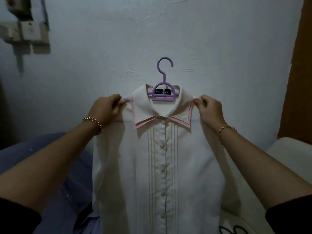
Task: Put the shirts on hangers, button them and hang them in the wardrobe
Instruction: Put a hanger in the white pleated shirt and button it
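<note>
One white shirt (pixel 162 166), held up on its purple hanger (pixel 163 99).
I see the left hand (pixel 108 105) and the right hand (pixel 209 107) each pinching a shoulder with curled fingers; the white shirt, buttoned, hangs before the pale wall (pixel 219 48).

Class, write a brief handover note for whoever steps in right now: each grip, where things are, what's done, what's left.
Left grip: pinches the white shirt at one shoulder, beside the collar.
Right grip: pinches the other shoulder.
Purple hanger: inside the shirt, hook free, on no rail.
Done: shirt hangered, visible buttons fastened.
To do: hang it in the wardrobe, which is not in view; a blue garment lies lower left.
</note>
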